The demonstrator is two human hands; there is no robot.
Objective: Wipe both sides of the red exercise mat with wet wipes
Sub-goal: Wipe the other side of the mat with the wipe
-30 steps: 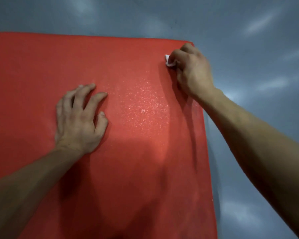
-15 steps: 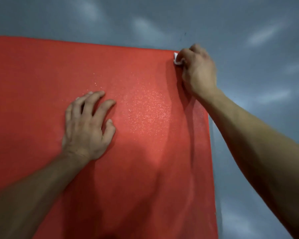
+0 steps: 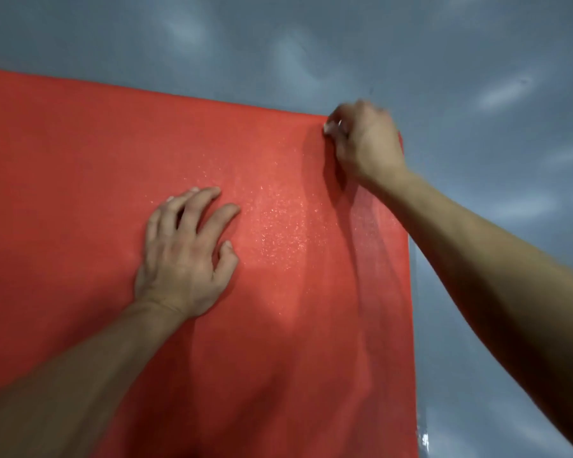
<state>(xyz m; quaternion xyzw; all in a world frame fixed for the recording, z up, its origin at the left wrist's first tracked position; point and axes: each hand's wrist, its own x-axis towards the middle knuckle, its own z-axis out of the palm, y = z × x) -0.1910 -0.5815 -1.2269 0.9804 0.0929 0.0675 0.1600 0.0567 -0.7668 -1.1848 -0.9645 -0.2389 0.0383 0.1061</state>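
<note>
At the far corner of the flat red foam exercise mat, the right hand clenches a small white wet wipe — the left hand presses the mat, fingers spread.

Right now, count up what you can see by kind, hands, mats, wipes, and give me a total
Hands: 2, the left hand resting on the mat, the right hand gripping the wipe at the far right corner
Red exercise mats: 1
White wet wipes: 1, mostly hidden in the fingers
Total: 4
</note>
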